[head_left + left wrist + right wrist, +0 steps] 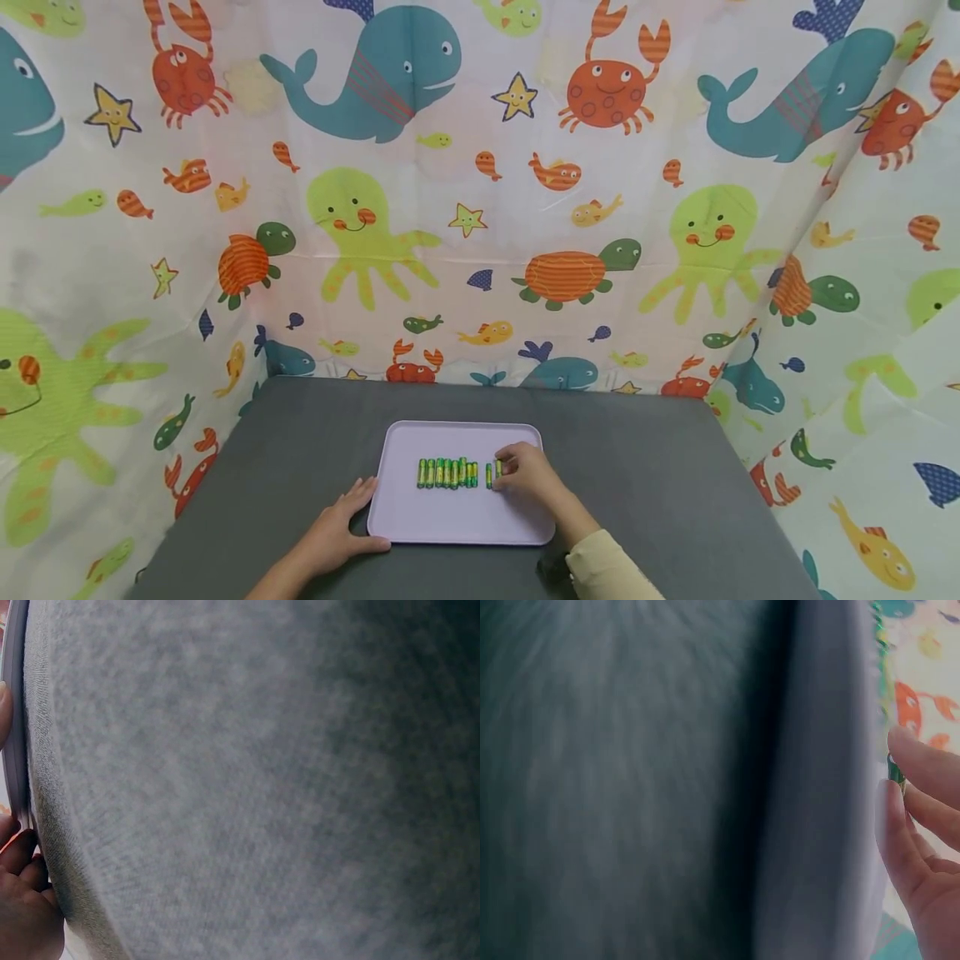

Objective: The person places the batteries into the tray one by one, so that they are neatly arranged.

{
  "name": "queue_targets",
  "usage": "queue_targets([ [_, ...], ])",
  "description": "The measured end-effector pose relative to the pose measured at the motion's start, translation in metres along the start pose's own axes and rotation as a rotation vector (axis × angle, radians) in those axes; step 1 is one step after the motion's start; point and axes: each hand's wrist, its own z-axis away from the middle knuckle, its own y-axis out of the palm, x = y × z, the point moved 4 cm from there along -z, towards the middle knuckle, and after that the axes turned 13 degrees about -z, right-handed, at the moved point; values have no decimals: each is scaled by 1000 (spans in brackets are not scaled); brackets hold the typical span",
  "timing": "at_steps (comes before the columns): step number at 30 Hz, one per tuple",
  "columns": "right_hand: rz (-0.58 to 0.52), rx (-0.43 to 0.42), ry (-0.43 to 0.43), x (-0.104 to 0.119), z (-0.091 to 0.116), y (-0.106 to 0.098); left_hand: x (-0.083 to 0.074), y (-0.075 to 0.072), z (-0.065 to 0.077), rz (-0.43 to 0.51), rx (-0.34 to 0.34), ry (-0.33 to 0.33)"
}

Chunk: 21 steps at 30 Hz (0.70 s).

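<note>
A pale lilac tray (pixel 435 521) lies on a dark grey table. Side by side on it stands a row of several green-and-yellow batteries (pixel 446 473), with a smaller single battery (pixel 489 476) a short gap to their right. My right hand (pixel 531 477) pinches another battery (pixel 498 467) between thumb and fingers, just right of that single one. In the right wrist view the end of the pinched battery (pixel 895 769) shows between the fingertips. My left hand (pixel 333 531) rests at the tray's left edge, fingers extended and thumb along the front corner.
Curtains (pixel 465 275) printed with sea animals enclose the back and both sides of the table (pixel 645 467). A small dark object (pixel 553 570) lies by the right wrist, partly hidden by the sleeve (pixel 607 567).
</note>
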Motion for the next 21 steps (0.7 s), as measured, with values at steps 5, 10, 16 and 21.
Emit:
queue_targets([
  [5, -7, 26, 2, 5, -1, 12, -4, -2, 2, 7, -5, 1],
  [10, -48, 26, 9, 6, -1, 13, -6, -5, -1, 2, -14, 12],
  [16, -58, -17, -3, 5, 16, -1, -3, -4, 0, 9, -7, 34],
  [21, -84, -167, -26, 12, 50, -27, 6, -8, 6, 24, -55, 45],
])
